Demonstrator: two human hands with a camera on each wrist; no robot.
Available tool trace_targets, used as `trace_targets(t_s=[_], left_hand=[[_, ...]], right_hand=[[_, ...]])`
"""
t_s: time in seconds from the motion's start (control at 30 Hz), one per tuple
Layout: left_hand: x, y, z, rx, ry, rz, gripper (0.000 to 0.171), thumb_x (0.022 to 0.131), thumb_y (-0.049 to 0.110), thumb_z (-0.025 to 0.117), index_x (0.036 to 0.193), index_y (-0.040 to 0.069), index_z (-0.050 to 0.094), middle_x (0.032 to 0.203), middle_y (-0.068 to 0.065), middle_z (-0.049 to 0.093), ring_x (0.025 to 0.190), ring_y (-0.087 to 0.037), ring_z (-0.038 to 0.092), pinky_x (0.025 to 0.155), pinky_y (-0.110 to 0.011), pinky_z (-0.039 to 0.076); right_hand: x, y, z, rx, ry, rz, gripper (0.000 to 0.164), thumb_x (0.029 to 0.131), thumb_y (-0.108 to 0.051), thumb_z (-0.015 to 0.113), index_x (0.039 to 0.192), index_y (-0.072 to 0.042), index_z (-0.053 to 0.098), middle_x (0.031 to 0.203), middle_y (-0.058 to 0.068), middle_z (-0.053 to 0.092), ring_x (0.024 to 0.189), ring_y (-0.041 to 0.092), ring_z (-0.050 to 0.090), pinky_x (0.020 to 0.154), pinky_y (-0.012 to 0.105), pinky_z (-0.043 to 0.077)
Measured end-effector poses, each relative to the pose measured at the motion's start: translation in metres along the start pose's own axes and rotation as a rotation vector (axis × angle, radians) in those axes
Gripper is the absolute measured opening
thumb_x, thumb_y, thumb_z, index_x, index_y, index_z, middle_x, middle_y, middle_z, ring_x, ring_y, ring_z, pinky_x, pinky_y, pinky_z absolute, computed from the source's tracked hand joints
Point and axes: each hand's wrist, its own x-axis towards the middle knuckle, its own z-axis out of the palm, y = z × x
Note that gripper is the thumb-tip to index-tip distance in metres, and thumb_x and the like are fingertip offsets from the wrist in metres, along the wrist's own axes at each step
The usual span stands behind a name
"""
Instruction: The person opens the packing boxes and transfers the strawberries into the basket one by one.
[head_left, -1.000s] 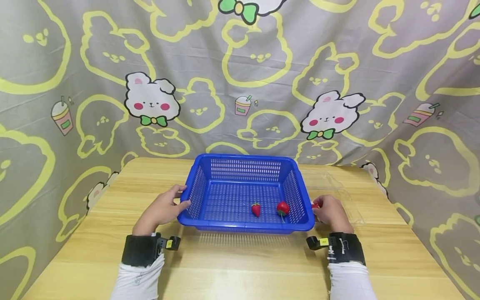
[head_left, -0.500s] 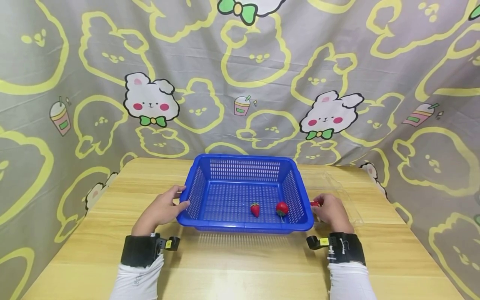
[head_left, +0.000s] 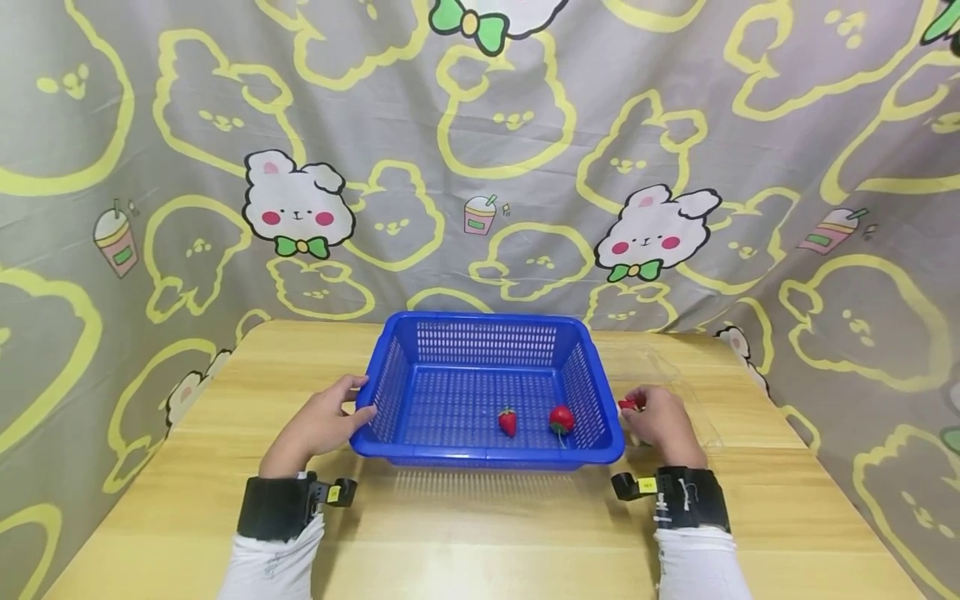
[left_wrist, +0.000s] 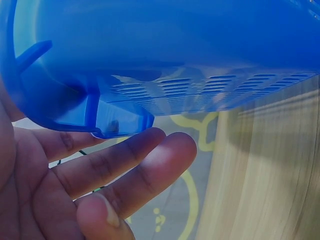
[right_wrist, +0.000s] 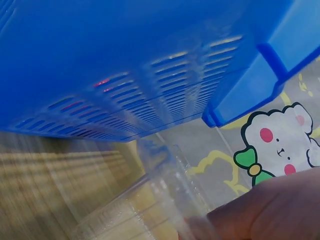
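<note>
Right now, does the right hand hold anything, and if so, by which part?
Yes, a small red object; the right hand hides the part it grips.

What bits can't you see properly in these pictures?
Head view: the red thing is partly covered by the right hand, so I can't tell its whole shape.
Right wrist view: the clear plastic is blurry and cut off by the bottom edge.
Left wrist view: the blue basket hides the small strawberry.
</note>
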Motion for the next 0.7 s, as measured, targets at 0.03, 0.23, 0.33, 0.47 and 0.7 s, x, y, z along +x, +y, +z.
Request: trace_targets(t_s=[0.03, 0.23, 0.33, 0.47, 0.7], left_hand=[[-0.0009, -0.0008, 0.0003, -0.001, -0.001, -0.006, 0.053, 0.096, 0.024, 0.054, 0.139, 0.0, 0.035, 0.136, -0.034, 0.045, 0.119, -0.051, 0.047, 0.091, -0.064, 0.046], [0.001, -0.0008, 0.001, -0.014, 0.001, 0.004, 0.053, 0.096, 0.024, 0.054, 0.139, 0.0, 0.035, 0.136, -0.035, 0.044, 0.118, -0.05, 0.048, 0.09, -0.063, 0.047], [0.0015, -0.0011, 0.0009, -0.008, 0.002, 0.002, 0.054, 0.096, 0.024, 0.054, 0.14, 0.0, 0.035, 0.136, -0.035, 0.044, 0.118, -0.05, 0.048, 0.09, -0.063, 0.047], [0.0002, -0.002, 0.001, -0.004, -0.003, -0.006, 0.053, 0.096, 0.023, 0.054, 0.14, 0.0, 0.034, 0.136, -0.035, 0.044, 0.117, -0.05, 0.049, 0.09, -0.063, 0.047], [-0.0005, -0.0012, 0.0013, -0.002, -0.001, -0.007, 0.054, 0.096, 0.024, 0.054, 0.14, -0.001, 0.034, 0.136, -0.035, 0.045, 0.116, -0.05, 0.05, 0.089, -0.063, 0.048]], right_hand=[[-0.0003, -0.0004, 0.0003, -0.002, 0.0, -0.008, 0.026, 0.088, -0.013, 0.064, 0.107, 0.005, 0.062, 0.098, 0.024, 0.064, 0.082, 0.034, 0.057, 0.069, 0.043, 0.05], [-0.0015, -0.0032, -0.0038, -0.008, 0.021, -0.022, 0.027, 0.089, -0.013, 0.064, 0.11, 0.005, 0.061, 0.1, 0.026, 0.064, 0.083, 0.035, 0.057, 0.07, 0.046, 0.051], [-0.0017, -0.0043, -0.0049, -0.005, 0.024, -0.025, 0.028, 0.089, -0.013, 0.064, 0.111, 0.005, 0.061, 0.101, 0.027, 0.064, 0.084, 0.035, 0.058, 0.071, 0.046, 0.051], [-0.0019, -0.0056, -0.004, 0.001, 0.029, -0.033, 0.029, 0.088, -0.014, 0.065, 0.11, 0.005, 0.061, 0.1, 0.026, 0.064, 0.084, 0.035, 0.058, 0.071, 0.046, 0.052], [-0.0029, -0.0069, -0.0046, -0.009, 0.055, -0.048, 0.027, 0.089, -0.013, 0.064, 0.11, 0.004, 0.062, 0.1, 0.026, 0.064, 0.083, 0.035, 0.058, 0.069, 0.045, 0.053]])
